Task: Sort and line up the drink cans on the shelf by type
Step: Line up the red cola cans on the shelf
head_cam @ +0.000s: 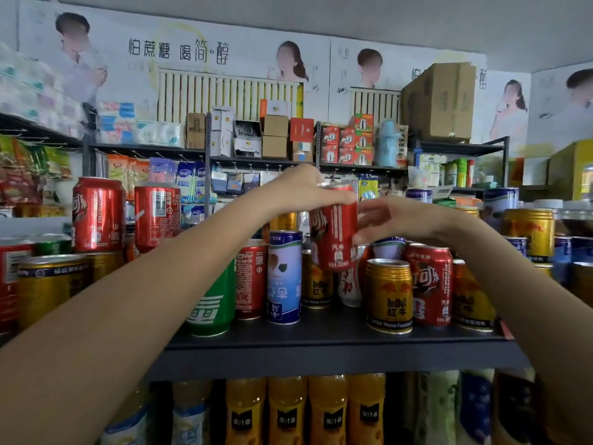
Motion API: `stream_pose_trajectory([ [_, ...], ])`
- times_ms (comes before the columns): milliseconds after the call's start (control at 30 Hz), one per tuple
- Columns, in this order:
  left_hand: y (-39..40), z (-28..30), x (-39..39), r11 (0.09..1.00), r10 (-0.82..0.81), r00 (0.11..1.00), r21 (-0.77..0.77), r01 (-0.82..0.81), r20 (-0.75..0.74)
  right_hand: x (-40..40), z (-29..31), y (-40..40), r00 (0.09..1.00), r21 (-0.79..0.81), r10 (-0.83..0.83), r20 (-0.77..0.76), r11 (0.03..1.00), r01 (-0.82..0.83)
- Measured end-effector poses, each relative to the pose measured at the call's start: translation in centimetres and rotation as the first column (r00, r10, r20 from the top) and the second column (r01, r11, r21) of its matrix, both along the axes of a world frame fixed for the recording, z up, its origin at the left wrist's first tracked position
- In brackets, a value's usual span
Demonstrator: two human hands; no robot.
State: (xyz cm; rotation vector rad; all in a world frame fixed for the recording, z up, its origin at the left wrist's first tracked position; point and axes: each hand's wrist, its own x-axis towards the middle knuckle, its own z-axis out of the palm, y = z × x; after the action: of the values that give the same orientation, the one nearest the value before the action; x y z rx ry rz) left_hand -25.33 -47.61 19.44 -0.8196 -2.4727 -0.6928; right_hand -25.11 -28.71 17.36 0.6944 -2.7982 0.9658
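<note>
My left hand (301, 191) grips the top of a red cola can (333, 232), held in the air above the mixed cans on the dark shelf (321, 345). My right hand (394, 220) touches the same can's right side with curled fingers. Below stand a green can (215, 303), a red cola can (251, 281), a blue-and-white can (284, 277), gold Red Bull cans (389, 293) and another red cola can (431, 284). Two red cola cans (98, 213) are stacked on top of other cans at the left.
More gold and blue cans (529, 229) crowd the right end of the shelf. Orange juice bottles (308, 409) fill the shelf below. Behind stand racks of boxes, tissue packs and a large cardboard box (439, 101).
</note>
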Motion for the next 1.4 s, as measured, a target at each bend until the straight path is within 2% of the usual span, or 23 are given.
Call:
stream_pose_trajectory([
  [100, 0.7, -0.6, -1.1, 0.948, 0.117, 0.992, -0.292, -0.127, -0.053, -1.4, 0.5, 0.8, 0.971, 0.142, -0.154, -0.185, 0.973, 0.182],
  [200, 1.3, -1.7, -1.9, 0.845, 0.218, 0.973, -0.484, -0.227, -0.077, -3.2, 0.6, 0.0, 0.926, 0.403, -0.199, -0.32, 0.856, 0.323],
  [400, 1.6, -2.7, -2.4, 0.759, 0.266, 0.957, -0.586, -0.283, -0.117, -6.8, 0.4, -1.1, 0.921, 0.629, -0.254, -0.296, 0.673, 0.388],
  [600, 1.5, -3.3, -2.4, 0.713, 0.296, 0.947, -0.631, -0.305, -0.122, -8.5, -0.9, -2.3, 0.927, 0.717, -0.261, -0.271, 0.588, 0.375],
  [700, 1.6, -3.6, -2.7, 0.684, 0.313, 0.937, -0.647, -0.336, -0.156, -8.6, -1.2, -2.4, 0.923, 0.69, -0.24, -0.3, 0.613, 0.384],
  [833, 1.6, -4.2, -2.9, 0.655, 0.354, 0.909, -0.635, -0.409, -0.221, -8.2, -0.6, -1.9, 0.924, 0.575, -0.203, -0.325, 0.733, 0.364],
  [900, 1.6, -4.3, -2.8, 0.647, 0.355, 0.906, -0.64, -0.415, -0.23, -7.2, 0.4, -1.5, 0.894, 0.458, -0.198, -0.402, 0.802, 0.384],
  [967, 1.4, -4.2, -2.6, 0.647, 0.35, 0.911, -0.646, -0.404, -0.218, -5.8, 1.8, -1.3, 0.867, 0.232, -0.22, -0.447, 0.908, 0.35],
  [1000, 1.5, -4.2, -2.5, 0.694, 0.328, 0.921, -0.608, -0.385, -0.209, -5.1, 2.5, -1.1, 0.852, 0.078, -0.243, -0.464, 0.947, 0.312],
  [1033, 1.6, -4.0, -2.6, 0.792, 0.279, 0.939, -0.505, -0.342, -0.2, -4.6, 3.2, -0.9, 0.834, -0.082, -0.271, -0.48, 0.961, 0.265],
  [1100, 2.1, -3.1, -1.9, 0.979, 0.154, 0.977, -0.114, -0.172, -0.151, -3.7, 4.1, -0.4, 0.814, -0.353, -0.319, -0.485, 0.923, 0.151],
  [1133, 2.3, -2.4, -1.5, 0.99, 0.077, 0.995, 0.123, -0.069, -0.065, -3.2, 4.3, -0.2, 0.828, -0.466, -0.316, -0.463, 0.881, 0.075],
  [1167, 2.4, -1.7, -1.1, 0.94, -0.036, 0.997, 0.341, 0.009, 0.072, -2.6, 4.5, -0.1, 0.854, -0.559, -0.291, -0.431, 0.829, 0.0],
  [1200, 2.4, -0.9, -1.0, 0.848, -0.199, 0.958, 0.527, 0.061, 0.209, -2.0, 4.4, 0.0, 0.879, -0.625, -0.249, -0.406, 0.778, -0.068],
  [1233, 2.4, -0.3, -0.8, 0.742, -0.367, 0.878, 0.665, 0.077, 0.307, -1.5, 4.3, 0.0, 0.893, -0.661, -0.211, -0.398, 0.74, -0.12],
  [1267, 2.4, 0.1, -0.6, 0.668, -0.479, 0.797, 0.742, 0.059, 0.368, -1.1, 4.1, 0.0, 0.895, -0.674, -0.185, -0.405, 0.722, -0.155],
  [1333, 2.6, 0.2, -0.5, 0.551, -0.601, 0.701, 0.835, 0.016, 0.383, -0.6, 3.5, -0.1, 0.885, -0.659, -0.168, -0.435, 0.729, -0.185],
  [1400, 3.0, 0.1, -0.8, 0.385, -0.66, 0.699, 0.923, -0.001, 0.275, -0.3, 2.8, -0.2, 0.879, -0.587, -0.138, -0.456, 0.789, -0.18],
])
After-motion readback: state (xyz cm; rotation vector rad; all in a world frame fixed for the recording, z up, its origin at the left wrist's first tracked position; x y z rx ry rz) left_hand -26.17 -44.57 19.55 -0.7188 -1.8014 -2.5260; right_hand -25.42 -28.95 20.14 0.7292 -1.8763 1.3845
